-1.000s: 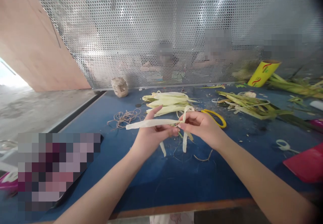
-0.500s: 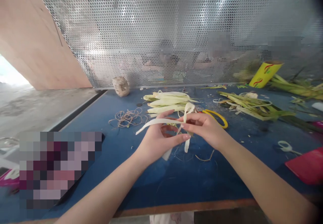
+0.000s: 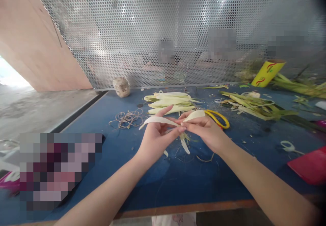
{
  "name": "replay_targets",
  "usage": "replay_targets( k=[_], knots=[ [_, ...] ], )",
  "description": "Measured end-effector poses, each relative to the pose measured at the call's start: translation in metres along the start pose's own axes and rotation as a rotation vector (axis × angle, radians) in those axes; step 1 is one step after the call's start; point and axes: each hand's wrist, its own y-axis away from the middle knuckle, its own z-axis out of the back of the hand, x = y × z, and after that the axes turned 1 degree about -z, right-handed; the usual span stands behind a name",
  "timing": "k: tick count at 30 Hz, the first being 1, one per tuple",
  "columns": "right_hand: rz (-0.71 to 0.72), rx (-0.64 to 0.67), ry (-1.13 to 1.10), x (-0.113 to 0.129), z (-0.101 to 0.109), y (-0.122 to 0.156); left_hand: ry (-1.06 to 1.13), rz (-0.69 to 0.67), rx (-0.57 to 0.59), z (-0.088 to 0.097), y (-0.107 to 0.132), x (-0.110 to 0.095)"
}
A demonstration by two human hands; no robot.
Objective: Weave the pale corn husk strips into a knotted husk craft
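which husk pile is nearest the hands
The pale pile, mid-table just beyond the left hand and right hand; the greener husks lie farther off to the right.

1 L hand [image 3: 158,136], 1 R hand [image 3: 204,127], w/ 4 pale strip ends [image 3: 159,119] showing; strip total can't tell. 1 pale husk heap [image 3: 170,102] far ctr; 1 greener heap [image 3: 252,105] + 1 leaf bunch [image 3: 297,86] far R. 1 twine tangle [image 3: 127,119], 1 whitish lump [image 3: 121,87], L. 1 yellow tube [image 3: 268,73], 1 red item [image 3: 309,166], R.
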Motion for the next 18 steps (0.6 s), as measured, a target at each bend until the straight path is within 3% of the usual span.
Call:
replay_targets(
  k=[6, 12, 18],
  knots=[
    [0.039, -0.101, 0.018, 0.0028, -0.0013, 0.0006, -0.061, 0.003, 0.012, 0.0021, 0.0002, -0.0001],
    [0.047, -0.069, 0.042, 0.0009, -0.0026, 0.0008, -0.059, 0.021, 0.059, 0.0032, 0.0011, 0.0013],
    [0.025, -0.117, -0.051, 0.0049, -0.0019, 0.0019, -0.103, 0.058, 0.076, 0.0020, 0.0026, -0.0040]
  ],
)
